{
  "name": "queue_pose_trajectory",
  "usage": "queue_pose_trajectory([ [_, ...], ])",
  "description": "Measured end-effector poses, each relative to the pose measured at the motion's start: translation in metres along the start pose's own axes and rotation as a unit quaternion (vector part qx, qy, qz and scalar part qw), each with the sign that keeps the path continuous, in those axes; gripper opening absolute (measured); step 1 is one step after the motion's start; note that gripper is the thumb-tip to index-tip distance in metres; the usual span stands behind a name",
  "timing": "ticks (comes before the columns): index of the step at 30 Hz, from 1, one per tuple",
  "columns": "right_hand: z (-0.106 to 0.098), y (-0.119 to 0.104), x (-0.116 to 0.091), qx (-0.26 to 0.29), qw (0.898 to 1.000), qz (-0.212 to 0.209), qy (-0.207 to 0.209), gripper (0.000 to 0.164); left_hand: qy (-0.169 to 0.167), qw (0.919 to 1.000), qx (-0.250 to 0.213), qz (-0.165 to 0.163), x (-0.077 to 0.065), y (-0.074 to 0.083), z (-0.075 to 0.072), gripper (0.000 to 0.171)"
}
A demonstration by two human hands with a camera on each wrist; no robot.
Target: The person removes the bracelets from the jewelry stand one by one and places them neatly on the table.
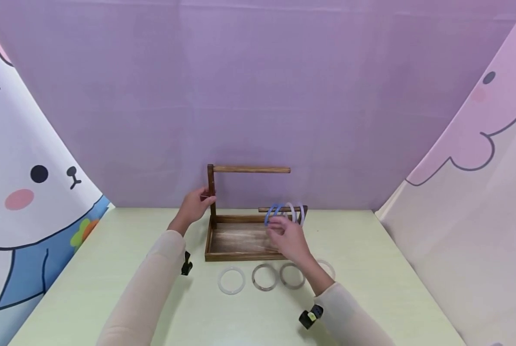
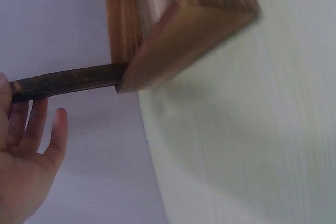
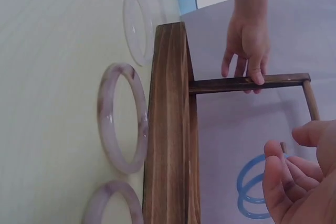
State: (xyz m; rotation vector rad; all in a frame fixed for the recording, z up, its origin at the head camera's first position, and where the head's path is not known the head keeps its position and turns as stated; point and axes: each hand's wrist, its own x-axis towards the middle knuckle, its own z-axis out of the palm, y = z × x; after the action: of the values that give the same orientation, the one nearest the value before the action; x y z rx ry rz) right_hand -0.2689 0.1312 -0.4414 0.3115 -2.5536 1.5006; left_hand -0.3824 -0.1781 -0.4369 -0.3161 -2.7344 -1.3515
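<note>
A brown wooden rack (image 1: 251, 169) with an upper bar, a shorter lower bar and a tray base stands at the back of the table. My left hand (image 1: 193, 206) grips its left upright post (image 2: 68, 81), thumb on one side and fingers on the other. Blue bangles (image 3: 243, 182) and pale lilac bangles (image 1: 302, 216) hang on the lower bar at the right. My right hand (image 1: 290, 240) is right in front of them, over the tray, fingers loosely bent and thumb apart, nothing between them. It partly hides the blue bangles.
In front of the rack, a whitish bangle (image 1: 232, 292) and two grey-brown mottled bangles (image 1: 264, 290) (image 3: 107, 124) lie in a row on the pale table (image 1: 132, 269). Another pale bangle (image 1: 332, 269) is partly behind my right forearm. A lilac cloth (image 1: 258, 96) hangs behind.
</note>
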Motion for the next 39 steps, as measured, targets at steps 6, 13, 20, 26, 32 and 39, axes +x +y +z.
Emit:
queue_pose_trajectory([
  [6,0.004,0.001,0.0,0.004,1.0,0.024,-0.005,0.039,0.002,1.0,0.009,0.002,0.0,0.004,0.001,0.029],
  [13,0.01,0.001,0.001,0.0,1.0,0.03,-0.001,0.041,-0.001,1.0,0.01,0.001,-0.003,0.005,0.003,0.026],
  [20,0.015,-0.007,0.002,0.009,0.999,0.042,-0.008,0.051,0.003,0.9998,0.017,0.008,-0.002,0.005,0.002,0.025],
  [26,0.022,-0.013,0.003,0.031,0.997,0.07,-0.01,0.058,0.003,0.9998,0.02,0.009,-0.002,0.005,0.001,0.025],
  [32,0.026,-0.014,0.007,0.019,0.997,0.077,0.018,0.055,0.006,0.9997,0.021,0.013,-0.001,0.005,0.001,0.025],
  [39,0.026,-0.013,0.012,0.023,0.997,0.063,0.048,0.042,0.001,0.9996,0.025,0.015,-0.002,0.005,0.001,0.028],
])
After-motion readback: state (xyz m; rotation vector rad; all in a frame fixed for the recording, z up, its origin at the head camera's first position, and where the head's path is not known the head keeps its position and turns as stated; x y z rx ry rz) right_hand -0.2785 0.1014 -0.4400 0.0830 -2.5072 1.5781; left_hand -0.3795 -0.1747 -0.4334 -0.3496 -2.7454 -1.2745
